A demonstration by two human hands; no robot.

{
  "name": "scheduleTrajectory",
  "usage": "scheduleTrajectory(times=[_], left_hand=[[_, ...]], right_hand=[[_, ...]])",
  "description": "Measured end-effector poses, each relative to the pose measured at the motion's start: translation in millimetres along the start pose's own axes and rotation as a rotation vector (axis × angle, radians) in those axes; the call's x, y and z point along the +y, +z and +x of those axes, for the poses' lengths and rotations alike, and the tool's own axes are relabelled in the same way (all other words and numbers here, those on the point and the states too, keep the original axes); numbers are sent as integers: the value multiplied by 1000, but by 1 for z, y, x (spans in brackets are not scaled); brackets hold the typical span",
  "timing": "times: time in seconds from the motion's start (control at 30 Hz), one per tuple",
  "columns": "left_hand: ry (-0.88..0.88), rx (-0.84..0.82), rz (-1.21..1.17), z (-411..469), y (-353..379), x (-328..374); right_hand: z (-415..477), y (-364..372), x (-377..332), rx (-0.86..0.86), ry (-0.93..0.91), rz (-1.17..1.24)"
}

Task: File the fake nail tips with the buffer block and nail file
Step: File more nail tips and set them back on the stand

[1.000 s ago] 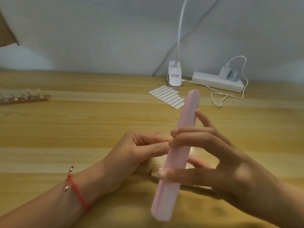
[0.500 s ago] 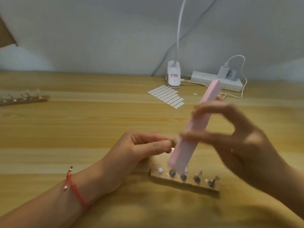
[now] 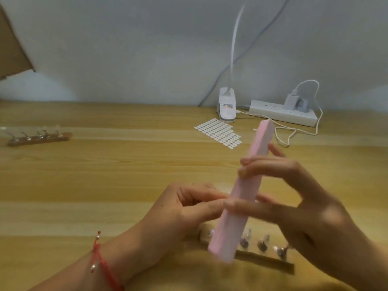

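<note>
The right hand (image 3: pixel 304 211) clasps the buffer block (image 3: pixel 245 190), long axis near upright, top leaning right. The left hand (image 3: pixel 178 215) has a pinched grip beside it, contents hidden.

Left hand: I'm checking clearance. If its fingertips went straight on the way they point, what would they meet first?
The long pink buffer block, gripped by the right hand. The left hand seems already against it, though blur hides actual contact.

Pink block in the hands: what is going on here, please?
A person is working at a wooden table. The right hand grips the pink buffer block, tilted upward. The left hand pinches its fingers at the block's side; what they hold is hidden. A wooden holder of nail tips lies just below.
</note>
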State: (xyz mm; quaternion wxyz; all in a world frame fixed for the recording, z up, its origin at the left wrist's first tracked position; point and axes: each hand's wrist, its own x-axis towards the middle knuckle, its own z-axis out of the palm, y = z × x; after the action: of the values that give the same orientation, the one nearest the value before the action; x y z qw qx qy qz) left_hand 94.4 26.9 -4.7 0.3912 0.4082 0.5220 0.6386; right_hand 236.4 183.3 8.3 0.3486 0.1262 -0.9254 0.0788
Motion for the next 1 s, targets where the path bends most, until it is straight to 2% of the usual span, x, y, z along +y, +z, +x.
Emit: scheduleTrajectory(times=[0.07,0.1,0.23,0.27,0.37,0.4,0.5,0.57,0.6,0.67,0.7,0.73,0.87,0.93,1.0], left_hand=[[10,-5,18,0,2,1],[9,4,14,0,2,1],[1,38,-20,-1,0,0],[2,36,-5,0,0,-1],[16,40,-6,0,2,-2],[20,43,-10,0,2,-2],[33,66,15,0,0,-3],[43,54,36,0,0,-2],[56,31,86,-1,1,-2],[67,-16,191,-3,4,-3],[63,-19,201,-3,5,-2],[62,-4,172,-3,4,-3],[46,67,48,-1,-1,-4],[72,30,118,-1,2,-4],[84,23,134,-1,3,-4]], right_hand=[[5,-6,6,63,150,15],[4,-4,2,47,148,31],[-1,9,-22,-72,-127,39],[1,6,-17,-62,-129,8],[6,-8,2,48,111,-71],[5,-9,1,36,131,-56],[-4,9,-21,-69,-48,100],[-3,12,-26,-82,-154,94],[-1,8,-19,-54,-140,38],[3,-4,-2,57,47,-79],[3,-9,3,82,126,-89],[2,-9,2,77,128,-77],[-6,11,-29,-108,-214,-20],[-1,5,-18,-71,-144,10],[1,-7,0,25,39,-79]])
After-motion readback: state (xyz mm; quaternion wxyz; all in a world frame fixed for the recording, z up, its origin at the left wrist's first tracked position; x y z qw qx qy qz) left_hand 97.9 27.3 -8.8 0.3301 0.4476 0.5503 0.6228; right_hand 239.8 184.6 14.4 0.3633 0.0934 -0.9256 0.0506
